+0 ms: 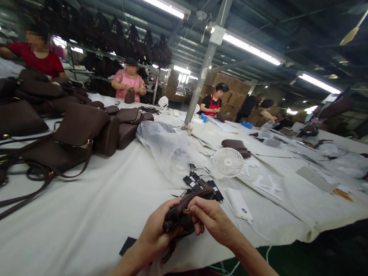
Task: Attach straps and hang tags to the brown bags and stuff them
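Observation:
A small dark brown pouch [179, 219] is held over the near edge of the white-covered table [95, 216]. My left hand [155, 234] grips it from below and the left. My right hand [214, 219] pinches its top edge near a small brass fitting. A short strap of the pouch hangs down under my left hand. Just beyond the pouch lie several black hang tags [200, 184] with thin cords.
A heap of brown bags [71, 138] with long straps fills the left of the table. A clear plastic bag [166, 147], a small white fan [227, 162] and a white power bank [239, 204] lie ahead. Several people work at the far side.

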Demonstrator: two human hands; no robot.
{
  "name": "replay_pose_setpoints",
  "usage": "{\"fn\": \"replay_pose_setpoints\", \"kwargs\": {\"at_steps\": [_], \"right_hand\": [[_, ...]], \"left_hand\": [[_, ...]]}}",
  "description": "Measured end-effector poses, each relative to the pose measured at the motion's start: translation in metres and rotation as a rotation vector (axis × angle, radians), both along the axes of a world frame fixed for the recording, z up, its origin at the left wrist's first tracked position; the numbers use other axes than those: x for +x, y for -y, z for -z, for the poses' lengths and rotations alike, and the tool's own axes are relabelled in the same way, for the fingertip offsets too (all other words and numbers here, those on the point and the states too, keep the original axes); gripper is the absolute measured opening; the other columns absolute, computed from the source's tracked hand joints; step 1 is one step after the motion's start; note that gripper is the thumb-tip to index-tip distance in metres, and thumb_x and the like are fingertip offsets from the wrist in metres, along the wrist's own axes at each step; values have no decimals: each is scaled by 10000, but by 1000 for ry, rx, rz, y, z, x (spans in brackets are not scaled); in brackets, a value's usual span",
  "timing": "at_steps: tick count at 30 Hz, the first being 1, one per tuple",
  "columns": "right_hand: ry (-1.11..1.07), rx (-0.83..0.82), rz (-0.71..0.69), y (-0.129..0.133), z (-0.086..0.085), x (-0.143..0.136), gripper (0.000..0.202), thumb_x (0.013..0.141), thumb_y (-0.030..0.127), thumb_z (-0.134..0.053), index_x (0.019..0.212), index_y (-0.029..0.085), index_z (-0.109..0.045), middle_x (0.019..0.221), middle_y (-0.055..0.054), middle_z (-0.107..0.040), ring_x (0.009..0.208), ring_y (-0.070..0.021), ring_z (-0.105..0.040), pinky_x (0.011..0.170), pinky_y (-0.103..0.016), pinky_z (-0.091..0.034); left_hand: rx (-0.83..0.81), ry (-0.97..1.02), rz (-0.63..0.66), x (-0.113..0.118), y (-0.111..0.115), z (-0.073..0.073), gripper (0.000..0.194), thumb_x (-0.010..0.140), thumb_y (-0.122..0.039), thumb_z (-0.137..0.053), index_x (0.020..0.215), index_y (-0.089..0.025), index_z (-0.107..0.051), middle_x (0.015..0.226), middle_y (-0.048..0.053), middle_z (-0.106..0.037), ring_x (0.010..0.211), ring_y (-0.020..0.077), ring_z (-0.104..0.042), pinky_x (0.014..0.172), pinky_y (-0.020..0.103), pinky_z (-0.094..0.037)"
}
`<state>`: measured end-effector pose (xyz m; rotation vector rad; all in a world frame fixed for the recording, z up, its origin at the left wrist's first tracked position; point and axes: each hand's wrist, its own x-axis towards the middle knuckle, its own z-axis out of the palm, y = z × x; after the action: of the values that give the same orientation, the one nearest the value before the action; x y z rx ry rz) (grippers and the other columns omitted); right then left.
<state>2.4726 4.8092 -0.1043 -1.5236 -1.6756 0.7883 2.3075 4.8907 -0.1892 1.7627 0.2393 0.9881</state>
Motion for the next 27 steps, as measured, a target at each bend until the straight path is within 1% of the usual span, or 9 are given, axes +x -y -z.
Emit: {"fn": "replay_pose_setpoints", "kwargs": {"at_steps": [4,8,12,15,20,22,24,26,27], "right_hand": [[201,161,-76,-1,-3,-27,361,983,367,-380,677,202,-476,489,41,-512,478,-113,-497,551,-233,-393],[466,353,-106,-2,-10,-44,340,987,262,-335,688,197,-482,627,-8,-574,621,-141,-517,624,-256,-371],[496,290,-68,-1,-7,-42,312,970,244,-348,689,198,-474,628,-1,-565,581,-131,-502,593,-248,-351],[457,280,-28,-1,3,-48,312,960,223,-350,666,199,-454,616,5,-565,584,-127,-516,607,-249,-352],[596,354,3,-14,19,-66,249,907,181,-376,697,190,-509,700,-43,-628,634,-159,-553,583,-273,-337],[629,313,20,-19,14,-67,242,911,173,-393,721,180,-543,726,-49,-642,666,-166,-575,608,-271,-360],[643,260,26,-22,1,-61,224,923,211,-444,756,180,-590,739,-35,-656,675,-163,-589,621,-263,-383],[631,257,23,-20,-15,-49,164,888,346,-580,896,195,-646,827,-26,-681,736,-170,-611,668,-256,-421],[635,278,28,-17,-22,-41,300,825,438,-659,1015,206,-649,942,-44,-689,831,-193,-622,729,-269,-441]], "left_hand": [[3,13,7,-8,-4,-7,440,823,-281,-622,1247,-190,-544,1220,84,-636,1087,246,-610,967,355,-472],[18,11,-45,-13,-7,-15,415,832,-292,-606,1225,-163,-568,1270,116,-617,1174,261,-573,1032,376,-438],[80,-113,-79,-19,-9,-19,393,799,-253,-658,1184,-187,-616,1254,110,-637,1157,254,-591,1021,366,-453],[68,-99,-101,-19,-11,-12,380,752,-179,-631,1130,-200,-660,1207,92,-671,1119,248,-618,1003,357,-468],[-36,-73,-162,-12,-16,-5,541,598,-70,-510,1098,-181,-684,1151,76,-701,1098,248,-628,1005,362,-463],[-79,-109,-171,-11,-18,-11,568,586,-69,-504,1117,-172,-677,1159,78,-696,1110,255,-618,1013,365,-453],[-111,-134,-128,-12,-22,-17,533,610,-92,-547,1120,-176,-677,1154,74,-698,1091,262,-624,996,355,-465],[-119,-149,-53,-17,-30,-21,460,653,-167,-629,1109,-189,-683,1147,72,-700,1059,271,-637,962,344,-489],[-116,-159,-12,-21,-35,-22,434,682,-229,-658,1114,-200,-683,1152,72,-698,1050,275,-641,946,342,-501]]}}
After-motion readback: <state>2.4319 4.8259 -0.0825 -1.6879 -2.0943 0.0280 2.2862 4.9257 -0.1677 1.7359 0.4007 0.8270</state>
